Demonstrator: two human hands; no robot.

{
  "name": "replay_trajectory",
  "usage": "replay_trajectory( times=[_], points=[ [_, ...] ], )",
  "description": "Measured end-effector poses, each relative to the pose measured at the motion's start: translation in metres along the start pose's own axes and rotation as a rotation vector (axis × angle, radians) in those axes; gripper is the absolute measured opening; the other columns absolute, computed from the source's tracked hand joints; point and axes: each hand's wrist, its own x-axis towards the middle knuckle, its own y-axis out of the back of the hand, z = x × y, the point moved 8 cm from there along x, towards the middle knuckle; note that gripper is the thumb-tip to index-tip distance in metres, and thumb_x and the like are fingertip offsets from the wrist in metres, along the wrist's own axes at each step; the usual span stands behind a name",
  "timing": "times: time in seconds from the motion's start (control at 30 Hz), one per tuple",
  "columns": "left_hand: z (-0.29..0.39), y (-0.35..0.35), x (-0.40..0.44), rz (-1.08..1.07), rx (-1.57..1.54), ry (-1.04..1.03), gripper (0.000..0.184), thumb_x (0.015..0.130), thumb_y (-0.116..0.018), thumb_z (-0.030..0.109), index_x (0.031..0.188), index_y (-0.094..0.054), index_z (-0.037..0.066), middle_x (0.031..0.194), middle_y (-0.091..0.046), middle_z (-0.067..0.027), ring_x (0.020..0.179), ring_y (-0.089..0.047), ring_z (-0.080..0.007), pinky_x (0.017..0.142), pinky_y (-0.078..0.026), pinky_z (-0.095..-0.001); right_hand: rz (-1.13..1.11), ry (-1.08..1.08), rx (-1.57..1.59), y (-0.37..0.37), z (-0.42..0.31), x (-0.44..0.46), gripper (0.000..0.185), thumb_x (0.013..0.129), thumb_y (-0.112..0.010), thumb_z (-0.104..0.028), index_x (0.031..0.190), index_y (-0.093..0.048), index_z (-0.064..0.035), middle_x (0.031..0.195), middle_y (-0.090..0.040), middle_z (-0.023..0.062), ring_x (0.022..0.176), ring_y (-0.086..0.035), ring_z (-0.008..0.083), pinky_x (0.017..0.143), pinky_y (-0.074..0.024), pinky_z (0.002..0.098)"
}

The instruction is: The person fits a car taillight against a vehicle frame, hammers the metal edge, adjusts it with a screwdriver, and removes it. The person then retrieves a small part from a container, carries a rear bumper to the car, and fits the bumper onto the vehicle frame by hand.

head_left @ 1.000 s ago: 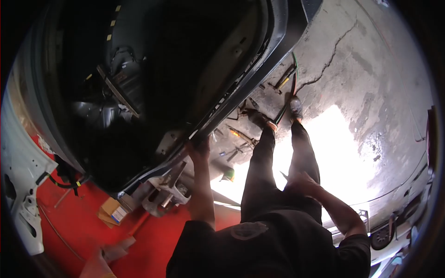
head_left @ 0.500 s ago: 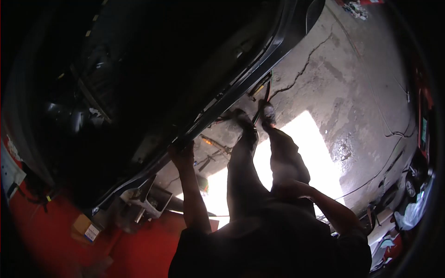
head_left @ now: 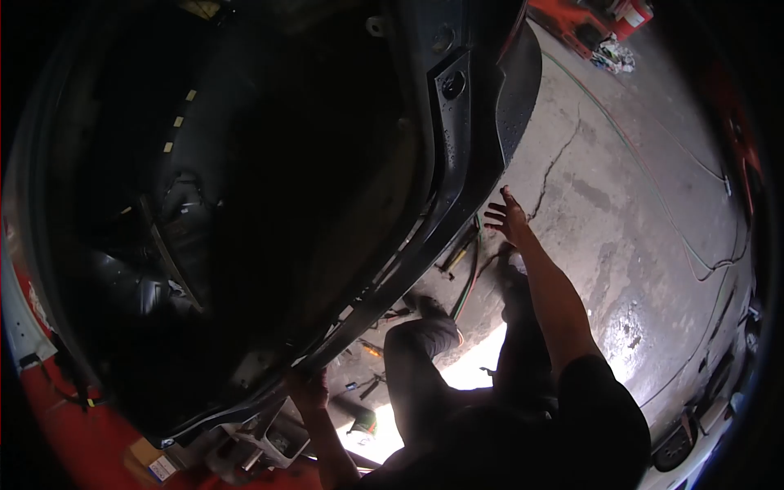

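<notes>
At seven o'clock the left hand [head_left: 309, 390] meets the dark car body [head_left: 426, 251], grip impossible to tell; right hand [head_left: 508, 219] spreads wide near three. Even support suits best.

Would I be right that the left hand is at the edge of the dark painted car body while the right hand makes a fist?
Not quite: the head view shows the right hand open, its fingers spread; the left hand is indeed at the edge of the car body.
</notes>
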Motion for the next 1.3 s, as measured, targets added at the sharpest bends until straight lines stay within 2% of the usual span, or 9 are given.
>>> replay_trajectory(
  times=[0.07,0.13,0.33,0.47,0.53,0.73,0.87,0.9,1.3],
  points=[
    [0.007,0.026,-0.005,0.091,0.198,-0.117,0.054,0.093,-0.062,0.048,0.13,-0.062,0.009,0.134,-0.062,-0.0156,0.13,-0.054,-0.0357,0.108,-0.044,-0.0625,-0.107,0.056,0.043,-0.005,-0.006,0.047,0.104,0.088,-0.046,-0.083,0.164,-0.012,-0.0199,0.161,-0.028,0.0249,0.143,-0.037,0.0433,0.105,-0.0403,0.0619],
    [0.0,0.037,-0.001,0.161,0.153,-0.121,0.058,0.091,-0.062,0.051,0.133,-0.061,0.01,0.137,-0.059,-0.0154,0.133,-0.051,-0.0364,0.108,-0.043,-0.0636,-0.134,0.117,0.073,-0.013,-0.015,0.075,0.1,0.089,-0.041,-0.084,0.159,-0.027,-0.0147,0.153,-0.042,0.021,0.137,-0.044,0.039,0.103,-0.0421,0.0583],
    [0.003,0.012,-0.003,0.06,-0.035,-0.093,0.06,0.082,-0.071,0.057,0.123,-0.064,0.014,0.132,-0.06,-0.0123,0.13,-0.051,-0.0416,0.107,-0.04,-0.0702,-0.89,0.427,0.245,-0.051,-0.018,0.123,0.072,0.098,-0.036,-0.072,0.141,-0.053,-0.0161,0.137,-0.061,0.0112,0.123,-0.058,0.0286,0.099,-0.0465,0.0486],
    [0.001,-0.009,-0.012,0.036,0.015,-0.124,0.084,0.075,-0.076,0.06,0.138,-0.052,0.009,0.143,-0.051,-0.0202,0.134,-0.046,-0.0463,0.109,-0.037,-0.0716,-0.874,0.289,0.569,-0.074,-0.034,0.087,0.066,0.101,-0.038,-0.066,0.126,-0.062,-0.0095,0.12,-0.067,0.0109,0.113,-0.062,0.0289,0.098,-0.0474,0.0432],
    [0.0,-0.006,-0.011,0.072,0.048,-0.12,0.102,0.075,-0.073,0.064,0.153,-0.037,0.007,0.156,-0.038,-0.0224,0.139,-0.04,-0.0481,0.112,-0.032,-0.0713,-0.87,0.279,0.553,-0.077,-0.033,0.085,0.067,0.102,-0.037,-0.064,0.131,-0.057,-0.0071,0.123,-0.065,0.0109,0.117,-0.059,0.0283,0.104,-0.0442,0.043],
    [-0.004,-0.002,0.006,-0.022,0.091,-0.198,0.089,0.089,-0.044,0.07,0.158,-0.031,0.016,0.166,-0.027,-0.0128,0.151,-0.024,-0.0427,0.116,-0.015,-0.0696,-0.961,0.252,0.598,-0.091,-0.042,0.077,0.068,0.103,-0.042,-0.06,0.145,-0.047,-0.0062,0.14,-0.057,0.0106,0.13,-0.052,0.0282,0.114,-0.0368,0.0443],
    [-0.006,0.019,0.014,0.05,0.103,-0.22,0.084,0.088,-0.048,0.071,0.153,-0.039,0.018,0.16,-0.036,-0.012,0.144,-0.036,-0.0448,0.108,-0.031,-0.0727,-1.058,0.269,0.667,-0.091,-0.042,0.076,0.068,0.104,-0.043,-0.057,0.15,-0.042,-0.0076,0.148,-0.052,0.0088,0.136,-0.048,0.0272,0.115,-0.0358,0.0444],
    [-0.006,0.025,0.013,0.211,0.043,-0.241,0.082,0.087,-0.053,0.071,0.151,-0.043,0.02,0.157,-0.039,-0.0112,0.14,-0.04,-0.0457,0.102,-0.038,-0.0732,-1.075,0.272,0.684,-0.09,-0.041,0.076,0.068,0.104,-0.044,-0.056,0.151,-0.041,-0.0079,0.149,-0.051,0.0083,0.137,-0.048,0.0268,0.115,-0.0359,0.0446],
    [-0.005,-0.002,-0.001,0.281,0.064,-0.387,0.092,0.081,-0.069,0.063,0.152,-0.04,0.013,0.156,-0.039,-0.0165,0.139,-0.039,-0.0482,0.105,-0.034,-0.0743,-1.135,0.23,0.749,-0.096,-0.057,0.041,0.061,0.105,-0.046,-0.05,0.154,-0.035,-0.0148,0.152,-0.047,0.0055,0.137,-0.048,0.0262,0.115,-0.0377,0.0461]
  ],
)
